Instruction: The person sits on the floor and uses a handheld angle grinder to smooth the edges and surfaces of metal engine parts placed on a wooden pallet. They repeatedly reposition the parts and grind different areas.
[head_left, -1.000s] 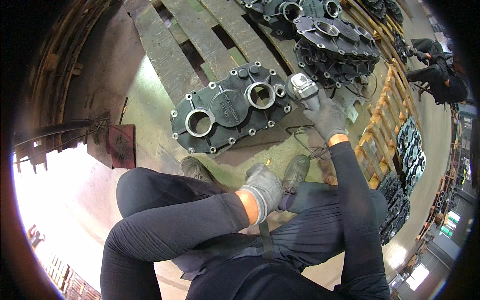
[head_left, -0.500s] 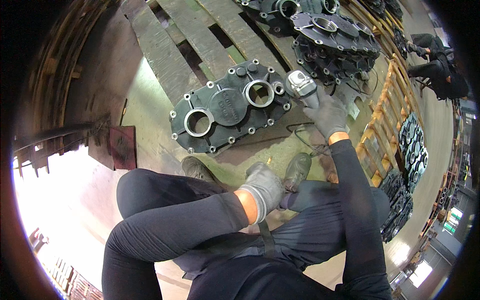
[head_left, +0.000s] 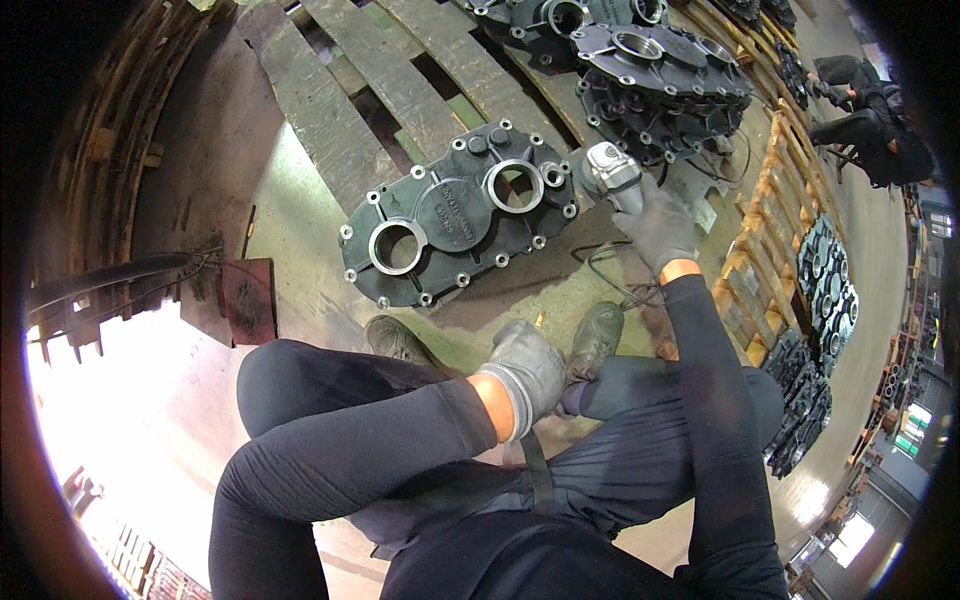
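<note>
My right hand (head_left: 657, 228), in a grey work glove, grips an angle grinder (head_left: 612, 176) with a silver head. The grinder's head is beside the right end of a dark cast-metal housing cover (head_left: 455, 215); whether its disc touches the metal cannot be made out. This cover lies flat, partly over a pallet's edge, with two large round bores and several bolt bosses along its rim. My left hand (head_left: 525, 368), gloved too, is closed in a loose fist above my lap, and nothing shows in it.
A weathered wooden pallet (head_left: 345, 130) lies beyond the cover. Stacked housing covers (head_left: 665, 85) stand at the far right. A cable (head_left: 605, 265) loops on the floor near my right boot (head_left: 597, 340). More pallets (head_left: 765, 245) line the right, where another person (head_left: 870, 120) is at work.
The grinder in my right hand has shifted slightly right, away from the cover's end. My left hand stays closed in nearly the same place.
</note>
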